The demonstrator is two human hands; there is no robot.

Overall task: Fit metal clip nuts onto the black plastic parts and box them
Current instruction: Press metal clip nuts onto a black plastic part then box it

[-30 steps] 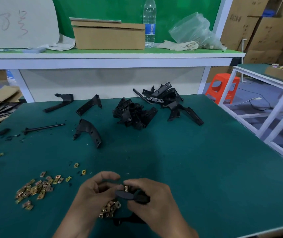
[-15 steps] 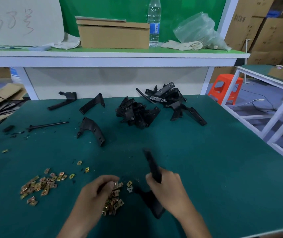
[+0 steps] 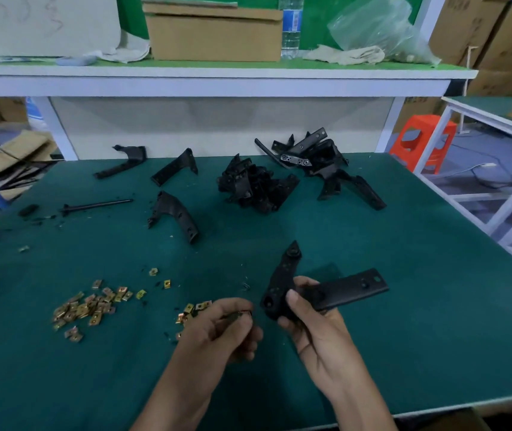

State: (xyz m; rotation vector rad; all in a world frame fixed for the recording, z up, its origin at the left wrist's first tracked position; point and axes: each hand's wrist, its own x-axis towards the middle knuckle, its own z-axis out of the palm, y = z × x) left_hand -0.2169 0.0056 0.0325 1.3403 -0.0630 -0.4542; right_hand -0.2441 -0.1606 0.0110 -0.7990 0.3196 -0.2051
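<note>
The left grip and right grip were bare, as were both forearms, uncovered down to the worktop's near edge.

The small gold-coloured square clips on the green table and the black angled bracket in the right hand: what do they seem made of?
Small gold-coloured square clips: probably thin plated metal, shiny; they glint yellow. Black angled bracket in the right hand: likely moulded plastic, matt; dull even surface with formed holes.

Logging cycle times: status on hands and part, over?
Left hand pinches small piece, likely clip nut, blurred. Right hand grips black bracket. Nut not yet fitted. Nothing between hands.
</note>
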